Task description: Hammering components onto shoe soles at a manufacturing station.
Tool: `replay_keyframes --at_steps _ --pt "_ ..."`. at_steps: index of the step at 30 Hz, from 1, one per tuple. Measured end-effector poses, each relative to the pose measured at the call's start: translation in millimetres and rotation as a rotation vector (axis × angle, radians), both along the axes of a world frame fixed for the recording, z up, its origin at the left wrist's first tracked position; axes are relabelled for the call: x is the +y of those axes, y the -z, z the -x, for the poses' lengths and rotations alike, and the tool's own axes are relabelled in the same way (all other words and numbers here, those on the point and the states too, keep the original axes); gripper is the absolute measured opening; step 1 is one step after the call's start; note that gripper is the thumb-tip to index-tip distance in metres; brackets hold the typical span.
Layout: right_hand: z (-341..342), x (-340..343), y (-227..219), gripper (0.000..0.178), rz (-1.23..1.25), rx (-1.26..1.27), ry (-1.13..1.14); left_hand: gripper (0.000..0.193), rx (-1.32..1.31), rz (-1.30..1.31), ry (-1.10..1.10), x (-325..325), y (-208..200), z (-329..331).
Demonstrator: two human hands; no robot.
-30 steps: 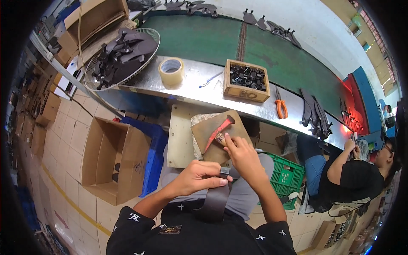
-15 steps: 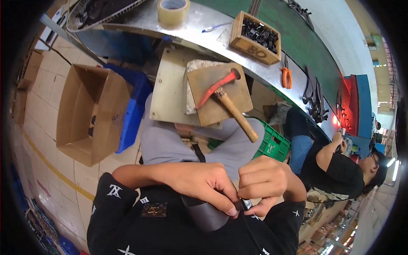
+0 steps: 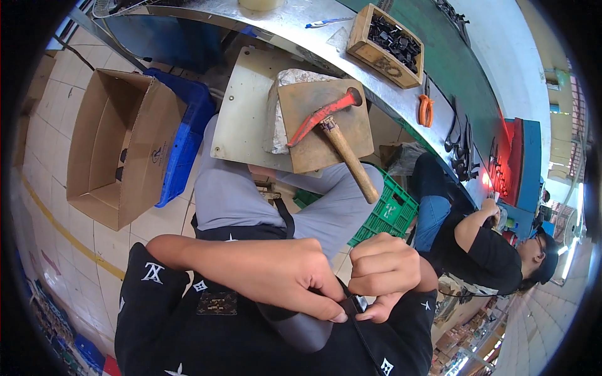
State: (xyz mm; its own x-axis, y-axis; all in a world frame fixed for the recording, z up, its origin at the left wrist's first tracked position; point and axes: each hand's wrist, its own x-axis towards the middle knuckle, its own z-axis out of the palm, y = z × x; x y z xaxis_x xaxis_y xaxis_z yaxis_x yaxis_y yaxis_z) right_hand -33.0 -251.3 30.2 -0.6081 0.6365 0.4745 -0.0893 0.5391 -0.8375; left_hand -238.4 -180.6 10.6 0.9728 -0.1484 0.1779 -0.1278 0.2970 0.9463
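Observation:
Close to my chest, both hands work on a dark, smooth belt [image 3: 305, 332] that hangs in a curved loop below them. My left hand [image 3: 298, 272] is closed on the belt, thumb stretched along it near its end. My right hand [image 3: 385, 271] has its fingers curled in, with the thumb and forefinger gripping a small shiny dark buckle [image 3: 360, 303] at that end. The fingers partly hide how buckle and belt join. Beyond the hands, a hammer [image 3: 348, 158] with a red head and wooden handle lies on a brown board [image 3: 295, 103] atop a stone block [image 3: 276, 128].
A metal-edged bench holds a wooden box [image 3: 392, 74] of small black parts, orange-handled pliers [image 3: 426, 111], a pen [image 3: 326, 23] and black straps [image 3: 463, 141]. At left stand a cardboard box [image 3: 100, 200] and a blue crate [image 3: 179, 150]. A green crate [image 3: 392, 216] and a co-worker [image 3: 483, 250] are at right.
The whole view has shifted slightly, so the bench, boxes and hammer sit a little higher. Both hands keep nearly the same hold on the belt and buckle.

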Motion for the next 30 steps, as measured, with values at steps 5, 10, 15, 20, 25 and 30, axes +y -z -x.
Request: replay_keyframes --at_steps 5,10,15,20,25,30 --pt "-14 8 3 0.034 -0.027 -0.121 -0.077 0.022 0.038 -0.033 -0.058 2 -3 -1" --pt "-25 -3 24 0.051 0.104 -0.084 0.292 0.023 0.189 -0.012 -0.124 2 -3 -4" --pt "-43 10 74 0.044 0.083 -0.576 0.996 0.019 0.287 -0.14 -0.289 7 0 -13" --pt "-20 19 94 0.064 0.21 -0.98 1.137 0.019 0.319 -0.147 -0.429 2 3 -7" --pt "-32 0 73 0.052 0.253 -0.645 1.14 0.021 0.231 -0.185 -0.509 17 -4 -10" --pt "-19 -20 30 0.031 0.644 -0.045 1.189 0.025 0.04 -0.631 -0.89 54 37 -42"
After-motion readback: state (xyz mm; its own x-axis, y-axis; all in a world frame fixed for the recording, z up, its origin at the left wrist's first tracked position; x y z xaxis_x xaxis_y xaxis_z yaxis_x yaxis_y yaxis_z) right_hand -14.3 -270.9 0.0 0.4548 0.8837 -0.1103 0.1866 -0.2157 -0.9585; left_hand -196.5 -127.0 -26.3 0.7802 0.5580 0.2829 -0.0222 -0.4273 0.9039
